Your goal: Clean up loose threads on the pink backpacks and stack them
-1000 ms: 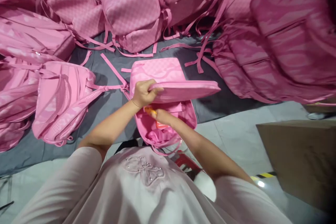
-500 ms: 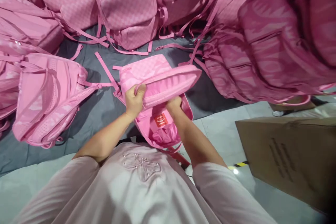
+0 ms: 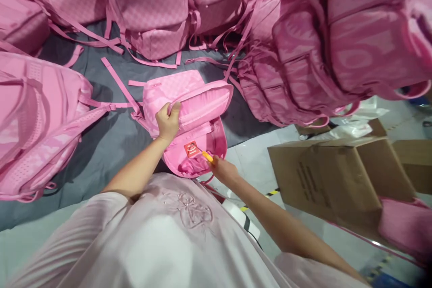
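In front of me a pink backpack (image 3: pixel 172 87) lies on the dark cloth, opened toward my body. My left hand (image 3: pixel 168 121) is closed on the edge of its raised front panel, thumb on top. My right hand (image 3: pixel 222 169) is at the near right rim of the opening, closed around a small yellow-handled tool (image 3: pixel 207 157) with a thin dark tip. The tool points at the bag's interior. Beside the tip is a red label (image 3: pixel 192 149) on the pink lining. Bunched pink fabric (image 3: pixel 192 166) lies below the label. My fingers hide most of the tool.
Checkered pink backpacks (image 3: pixel 148 0) line the back, with camouflage-patterned ones (image 3: pixel 300 54) at the right. Another pink backpack (image 3: pixel 43 126) lies at the left on the dark cloth (image 3: pixel 111 144). A cardboard box (image 3: pixel 313 184) stands on the floor to the right.
My right hand has come out of the bag toward me and now shows a yellow-handled tool. The raised panel tilts farther back. My view has shifted right.
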